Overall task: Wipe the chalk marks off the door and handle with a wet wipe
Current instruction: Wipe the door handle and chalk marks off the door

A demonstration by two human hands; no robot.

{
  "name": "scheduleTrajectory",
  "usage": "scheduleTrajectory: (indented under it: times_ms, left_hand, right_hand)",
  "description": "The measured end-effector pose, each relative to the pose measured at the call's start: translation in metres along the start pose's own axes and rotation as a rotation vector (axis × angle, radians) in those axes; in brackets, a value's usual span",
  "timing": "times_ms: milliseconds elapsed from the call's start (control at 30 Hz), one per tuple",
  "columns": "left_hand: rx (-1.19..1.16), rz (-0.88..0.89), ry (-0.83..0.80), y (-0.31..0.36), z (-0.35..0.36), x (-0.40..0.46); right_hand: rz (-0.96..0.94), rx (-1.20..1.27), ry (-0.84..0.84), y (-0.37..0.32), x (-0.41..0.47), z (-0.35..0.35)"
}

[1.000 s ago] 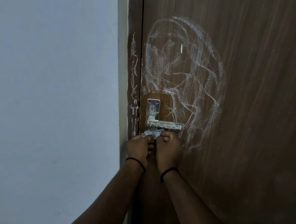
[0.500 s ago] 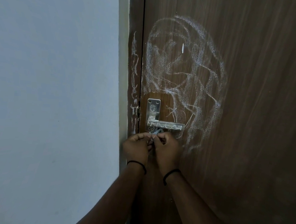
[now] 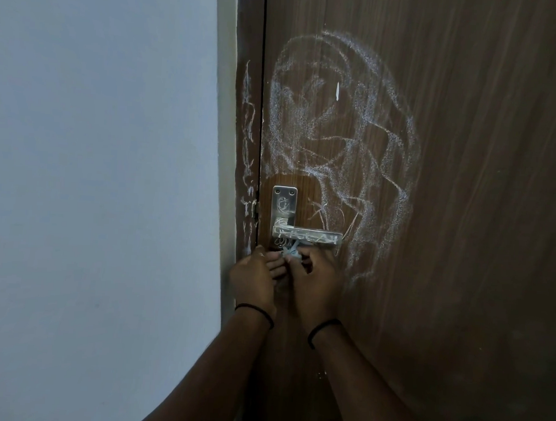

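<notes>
Currently both the left hand (image 3: 253, 281) and right hand (image 3: 314, 284) pinch the limp, tear-prone wet wipe (image 3: 290, 252) at 6 o'clock of the handle (image 3: 307, 236); grip its edges.

Both forearms are bare, each wrist ringed by a thin black band (image 3: 254, 309), with no sleeves showing.

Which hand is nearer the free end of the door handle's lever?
The right hand. It sits just below the lever, under its middle. The left hand is lower and off to the left, below the handle's plate, next to the door's edge.
</notes>
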State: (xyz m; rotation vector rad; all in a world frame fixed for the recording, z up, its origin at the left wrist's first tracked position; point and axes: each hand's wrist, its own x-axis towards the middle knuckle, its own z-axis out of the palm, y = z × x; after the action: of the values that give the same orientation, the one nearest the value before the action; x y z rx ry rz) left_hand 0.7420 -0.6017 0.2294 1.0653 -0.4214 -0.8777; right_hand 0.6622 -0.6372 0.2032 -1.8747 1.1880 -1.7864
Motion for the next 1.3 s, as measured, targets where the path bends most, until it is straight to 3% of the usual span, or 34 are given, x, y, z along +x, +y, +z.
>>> scheduleTrajectory:
  times_ms: [167, 333, 500, 700, 867, 1067, 1300]
  left_hand:
    - [-0.008, 0.142, 0.114, 0.005, 0.004, -0.003]
    - [-0.003, 0.193, 0.105, 0.004, 0.003, -0.001]
    - [-0.011, 0.204, 0.113, 0.004, 0.004, 0.000]
    - [0.001, 0.201, 0.135, -0.001, 0.003, 0.002]
    - [0.019, 0.198, 0.145, -0.006, 0.004, 0.004]
    - [0.034, 0.205, 0.144, -0.007, 0.004, 0.005]
    - [0.016, 0.206, 0.135, -0.009, 0.005, 0.003]
  right_hand:
    - [0.222, 0.191, 0.070, -0.010, 0.006, 0.008]
    - [0.112, 0.043, -0.057, -0.006, -0.005, 0.008]
    - [0.151, 0.087, 0.131, -0.013, 0.009, 0.008]
    - [0.014, 0.013, 0.068, -0.011, -0.001, 0.004]
    - [0.140, 0.094, 0.147, -0.019, 0.009, 0.011]
    - [0.123, 0.143, 0.023, -0.012, -0.003, 0.006]
    - [0.170, 0.208, 0.082, -0.015, 0.005, 0.011]
